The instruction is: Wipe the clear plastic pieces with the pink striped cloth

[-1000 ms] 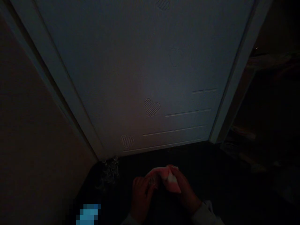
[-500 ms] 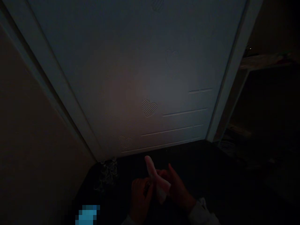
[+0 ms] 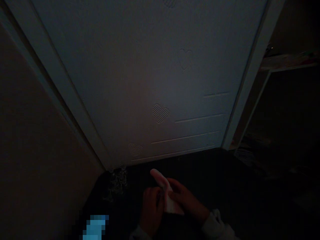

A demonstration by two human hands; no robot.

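A pale pink piece of soft cloth that looks like a sock (image 3: pixel 173 206) is between my two hands. Its rounded end points up and to the left, and its wider part hangs down toward the lower right. My left hand (image 3: pixel 151 205) has its fingers curled against the cloth's left side. From the other side, my right hand (image 3: pixel 187 199) pinches the cloth, thumb in front and fingers behind. The scene is very dark, so fine detail of the fingertips is hard to make out.
Ahead stands a pale door (image 3: pixel 140 83) with embossed hearts and lines, its bottom edge at the dark floor (image 3: pixel 210 176). A tangle of small pale loops (image 3: pixel 117 181) lies by the left door corner. A pixelated blue patch glows lower left. Dim shelving (image 3: pixel 285 63) stands at the right.
The sock has turned: its rounded end tips further left and its lower part has spread out. My right thumb has come down onto the front of the cloth.
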